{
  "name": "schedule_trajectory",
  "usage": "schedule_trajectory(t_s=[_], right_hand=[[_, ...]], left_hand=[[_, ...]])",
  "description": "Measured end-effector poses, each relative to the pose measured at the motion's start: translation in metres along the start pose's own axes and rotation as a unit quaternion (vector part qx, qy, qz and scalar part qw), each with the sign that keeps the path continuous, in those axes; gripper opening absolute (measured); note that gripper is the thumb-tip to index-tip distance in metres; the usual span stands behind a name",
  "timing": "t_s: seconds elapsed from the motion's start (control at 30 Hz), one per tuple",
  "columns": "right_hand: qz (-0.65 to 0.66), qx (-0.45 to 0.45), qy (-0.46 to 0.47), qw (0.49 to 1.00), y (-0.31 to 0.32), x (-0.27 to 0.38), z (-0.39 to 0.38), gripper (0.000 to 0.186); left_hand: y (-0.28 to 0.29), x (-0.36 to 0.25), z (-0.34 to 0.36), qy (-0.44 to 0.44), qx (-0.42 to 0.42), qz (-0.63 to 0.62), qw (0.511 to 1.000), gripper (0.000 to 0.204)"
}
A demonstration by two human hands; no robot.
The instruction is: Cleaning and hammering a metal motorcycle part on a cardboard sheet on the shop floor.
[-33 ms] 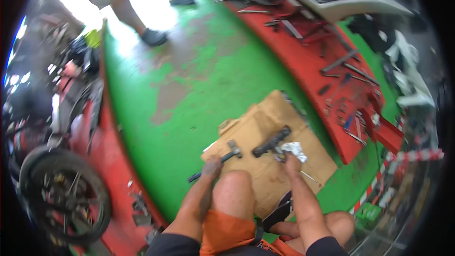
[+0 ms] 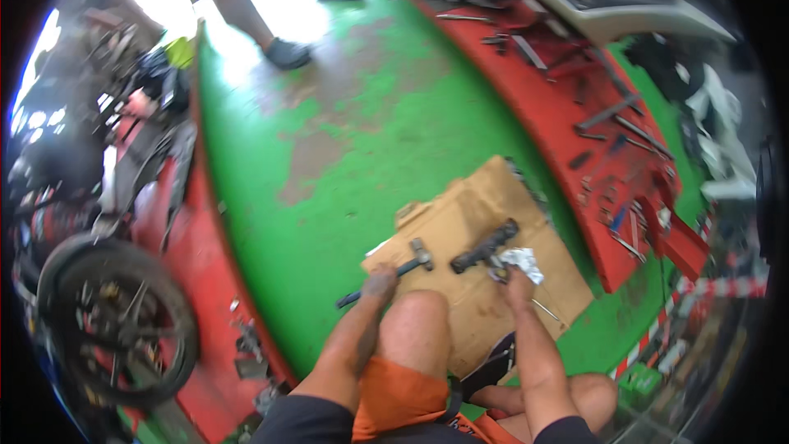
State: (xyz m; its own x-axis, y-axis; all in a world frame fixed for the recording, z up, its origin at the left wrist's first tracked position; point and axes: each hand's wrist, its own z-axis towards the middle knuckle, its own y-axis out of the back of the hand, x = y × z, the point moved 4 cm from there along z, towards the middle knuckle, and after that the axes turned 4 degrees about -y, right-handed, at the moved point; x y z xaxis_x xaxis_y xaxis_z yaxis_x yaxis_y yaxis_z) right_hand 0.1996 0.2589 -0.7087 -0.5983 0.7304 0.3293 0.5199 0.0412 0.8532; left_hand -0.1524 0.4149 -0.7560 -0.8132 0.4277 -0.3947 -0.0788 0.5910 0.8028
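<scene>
My left hand (image 2: 380, 283) is closed round the handle of a hammer (image 2: 419, 252), whose head lies over the cardboard sheet (image 2: 448, 333). My right hand (image 2: 518, 286) grips a small metal part (image 2: 497, 271) beside crumpled silvery-white material (image 2: 526, 263). A dark cylindrical part (image 2: 472, 255) rests on the cardboard just ahead of that hand, touching or very near the metal part. A thin metal rod (image 2: 546, 309) lies to the right of my right wrist.
A red platform (image 2: 604, 197) on the right holds several tools and pale panels. On the left are another red platform (image 2: 234, 345), a wheel (image 2: 115, 321) and piled parts. Another person's legs (image 2: 246, 16) are at the far end of the green floor (image 2: 345, 164).
The whole view has shifted slightly to the right, with the far part moving a little up. My hands keep the same hold on the hammer and the small part.
</scene>
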Motion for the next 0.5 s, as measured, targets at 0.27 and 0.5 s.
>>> schedule_trajectory(t_s=[0.27, 0.5], right_hand=[[-0.1, 0.063, 0.078, 0.99, 0.003, 0.026, -0.001, 0.051], [-0.074, 0.179, 0.145, 0.97, -0.004, 0.026, 0.024, 0.071]], left_hand=[[-0.012, 0.009, -0.002, 0.084, -0.044, -0.058, 0.994, 0.025], [-0.009, 0.004, -0.007, 0.154, -0.048, -0.074, 0.984, 0.027]])
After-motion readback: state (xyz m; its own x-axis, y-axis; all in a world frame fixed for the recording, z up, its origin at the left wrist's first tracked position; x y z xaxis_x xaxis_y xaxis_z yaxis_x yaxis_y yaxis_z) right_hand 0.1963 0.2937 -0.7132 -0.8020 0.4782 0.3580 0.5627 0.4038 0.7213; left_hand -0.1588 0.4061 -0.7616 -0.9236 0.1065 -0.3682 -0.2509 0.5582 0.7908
